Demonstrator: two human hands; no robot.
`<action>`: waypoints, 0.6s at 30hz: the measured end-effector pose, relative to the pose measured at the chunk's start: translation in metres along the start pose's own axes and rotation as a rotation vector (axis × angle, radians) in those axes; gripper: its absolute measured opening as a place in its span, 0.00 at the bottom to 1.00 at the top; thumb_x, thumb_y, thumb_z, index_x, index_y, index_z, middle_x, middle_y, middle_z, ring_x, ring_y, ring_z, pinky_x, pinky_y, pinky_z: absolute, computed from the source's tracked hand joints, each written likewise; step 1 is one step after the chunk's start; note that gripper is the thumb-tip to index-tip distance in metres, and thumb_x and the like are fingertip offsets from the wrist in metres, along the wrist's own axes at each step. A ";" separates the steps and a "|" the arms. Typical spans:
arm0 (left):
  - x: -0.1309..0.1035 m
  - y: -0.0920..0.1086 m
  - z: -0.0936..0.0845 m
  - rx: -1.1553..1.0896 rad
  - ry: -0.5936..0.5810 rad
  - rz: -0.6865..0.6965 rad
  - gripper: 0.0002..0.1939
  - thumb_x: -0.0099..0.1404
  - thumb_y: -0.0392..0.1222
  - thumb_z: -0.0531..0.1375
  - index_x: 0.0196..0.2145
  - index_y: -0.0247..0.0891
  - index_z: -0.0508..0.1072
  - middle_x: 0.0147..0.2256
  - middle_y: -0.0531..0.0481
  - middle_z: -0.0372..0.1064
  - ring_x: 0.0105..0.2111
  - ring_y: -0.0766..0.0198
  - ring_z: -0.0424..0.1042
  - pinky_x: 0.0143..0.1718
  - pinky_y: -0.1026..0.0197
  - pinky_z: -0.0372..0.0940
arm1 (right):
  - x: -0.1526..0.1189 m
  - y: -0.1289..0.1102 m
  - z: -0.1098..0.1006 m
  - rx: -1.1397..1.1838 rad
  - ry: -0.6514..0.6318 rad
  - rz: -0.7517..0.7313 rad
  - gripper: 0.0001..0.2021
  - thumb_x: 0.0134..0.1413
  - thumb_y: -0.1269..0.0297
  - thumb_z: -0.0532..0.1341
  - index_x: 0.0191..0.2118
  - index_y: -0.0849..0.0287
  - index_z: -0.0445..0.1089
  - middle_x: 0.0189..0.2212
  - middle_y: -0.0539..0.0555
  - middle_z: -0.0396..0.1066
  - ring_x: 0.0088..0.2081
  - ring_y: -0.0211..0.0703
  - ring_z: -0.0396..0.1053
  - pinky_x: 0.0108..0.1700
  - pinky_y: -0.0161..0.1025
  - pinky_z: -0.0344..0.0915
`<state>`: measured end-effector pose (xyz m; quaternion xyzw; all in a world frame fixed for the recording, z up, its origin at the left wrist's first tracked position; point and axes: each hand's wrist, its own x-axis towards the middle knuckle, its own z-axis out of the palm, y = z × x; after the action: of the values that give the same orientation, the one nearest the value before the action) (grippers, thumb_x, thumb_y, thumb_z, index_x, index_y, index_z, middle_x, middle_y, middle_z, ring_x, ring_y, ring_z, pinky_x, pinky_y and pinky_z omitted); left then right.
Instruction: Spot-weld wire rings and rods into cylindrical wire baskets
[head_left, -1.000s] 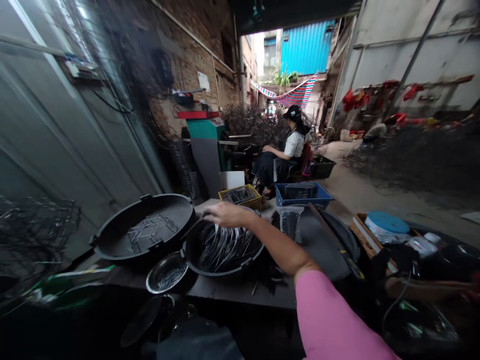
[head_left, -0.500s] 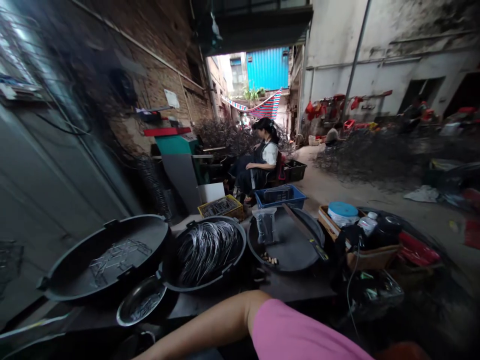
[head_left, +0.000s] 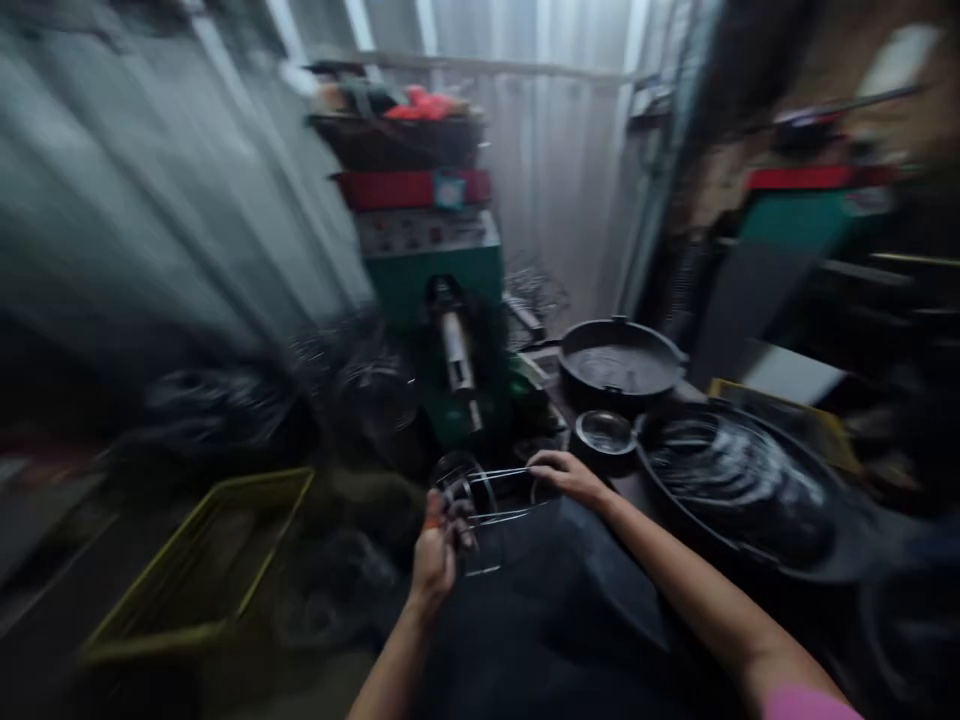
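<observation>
In front of my lap is a thin metal wire frame [head_left: 501, 517] with a ring at its left end and straight rods running to the right. My left hand [head_left: 437, 555] is closed on the ring end, its fingers partly hidden among the wires. My right hand [head_left: 566, 476] has its fingers closed on the right end of the upper rod. Just beyond the frame stands a green machine [head_left: 442, 265] with a red top band and a pale cylindrical arm [head_left: 456, 355] pointing down towards me. Motion blur softens the finer wires.
To the right are a dark round pan [head_left: 619, 385], a small metal bowl [head_left: 606, 432] and a wide pan holding bent wires [head_left: 731, 480]. A yellow crate [head_left: 247, 600] sits at lower left. A second green machine [head_left: 795, 235] stands at far right.
The view has swung left from the yard and the seated co-worker to the green machine. Both my hands and the wire frame are now visible; earlier only one arm showed.
</observation>
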<state>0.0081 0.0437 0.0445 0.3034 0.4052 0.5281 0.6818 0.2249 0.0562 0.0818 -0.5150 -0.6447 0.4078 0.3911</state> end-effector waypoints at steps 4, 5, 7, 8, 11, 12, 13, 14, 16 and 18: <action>-0.005 0.011 -0.022 -0.067 0.021 0.099 0.27 0.57 0.59 0.50 0.42 0.34 0.68 0.26 0.50 0.67 0.15 0.75 0.57 0.15 0.69 0.53 | 0.017 -0.006 0.013 -0.014 -0.101 -0.058 0.10 0.49 0.57 0.56 0.33 0.57 0.69 0.29 0.48 0.68 0.36 0.40 0.65 0.43 0.37 0.59; -0.003 0.012 -0.021 -0.077 0.029 0.108 0.27 0.57 0.60 0.51 0.42 0.34 0.68 0.26 0.50 0.67 0.15 0.75 0.57 0.14 0.69 0.52 | 0.018 -0.007 0.018 -0.018 -0.119 -0.061 0.10 0.49 0.57 0.56 0.33 0.57 0.69 0.29 0.48 0.68 0.36 0.40 0.65 0.43 0.37 0.59; 0.000 0.014 -0.019 -0.107 0.052 0.114 0.28 0.56 0.60 0.51 0.43 0.33 0.68 0.26 0.50 0.67 0.15 0.75 0.55 0.14 0.69 0.51 | 0.018 -0.006 0.028 -0.034 -0.153 -0.068 0.10 0.49 0.57 0.57 0.33 0.57 0.69 0.30 0.49 0.68 0.36 0.40 0.65 0.43 0.37 0.59; 0.002 0.014 -0.018 -0.123 0.060 0.109 0.29 0.56 0.60 0.51 0.43 0.33 0.68 0.26 0.50 0.66 0.14 0.76 0.54 0.13 0.69 0.50 | 0.018 -0.004 0.032 -0.040 -0.170 -0.071 0.10 0.48 0.57 0.57 0.33 0.57 0.69 0.30 0.49 0.68 0.37 0.40 0.65 0.43 0.37 0.59; 0.002 0.014 -0.017 -0.138 0.077 0.110 0.28 0.55 0.59 0.53 0.44 0.33 0.67 0.26 0.51 0.65 0.14 0.76 0.54 0.13 0.69 0.49 | 0.019 0.005 0.043 -0.041 -0.203 -0.069 0.10 0.48 0.57 0.57 0.33 0.57 0.69 0.31 0.49 0.68 0.37 0.41 0.65 0.43 0.37 0.59; 0.001 0.013 -0.017 -0.124 0.073 0.123 0.28 0.54 0.58 0.55 0.45 0.34 0.66 0.26 0.52 0.65 0.14 0.77 0.54 0.13 0.70 0.49 | 0.020 0.008 0.045 -0.036 -0.207 -0.065 0.10 0.48 0.57 0.57 0.33 0.58 0.69 0.31 0.49 0.68 0.37 0.41 0.65 0.43 0.37 0.59; 0.001 0.012 -0.017 -0.099 0.063 0.138 0.28 0.53 0.56 0.57 0.46 0.34 0.65 0.25 0.53 0.64 0.14 0.77 0.55 0.13 0.70 0.50 | 0.020 0.011 0.047 -0.032 -0.210 -0.060 0.10 0.49 0.57 0.57 0.33 0.58 0.68 0.31 0.49 0.68 0.37 0.41 0.65 0.43 0.37 0.59; 0.000 0.010 -0.017 -0.067 0.046 0.151 0.28 0.51 0.53 0.60 0.47 0.35 0.64 0.25 0.54 0.64 0.14 0.77 0.56 0.14 0.70 0.50 | 0.020 0.013 0.048 -0.027 -0.214 -0.054 0.10 0.49 0.58 0.56 0.33 0.58 0.68 0.30 0.49 0.68 0.37 0.41 0.65 0.43 0.37 0.59; -0.002 0.008 -0.017 0.003 0.007 0.163 0.32 0.48 0.47 0.64 0.50 0.37 0.62 0.26 0.56 0.63 0.14 0.77 0.57 0.14 0.70 0.51 | 0.021 0.014 0.049 -0.020 -0.230 -0.043 0.10 0.49 0.58 0.56 0.33 0.58 0.68 0.29 0.49 0.68 0.36 0.40 0.65 0.42 0.37 0.59; -0.003 0.007 -0.016 0.058 -0.014 0.154 0.34 0.48 0.44 0.64 0.52 0.38 0.59 0.27 0.56 0.64 0.14 0.78 0.57 0.13 0.70 0.51 | 0.021 0.012 0.048 -0.021 -0.258 -0.035 0.10 0.49 0.59 0.56 0.32 0.59 0.68 0.29 0.49 0.68 0.35 0.40 0.65 0.42 0.36 0.59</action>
<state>-0.0099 0.0421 0.0433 0.3571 0.3912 0.5650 0.6327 0.1812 0.0725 0.0551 -0.4510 -0.7026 0.4570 0.3068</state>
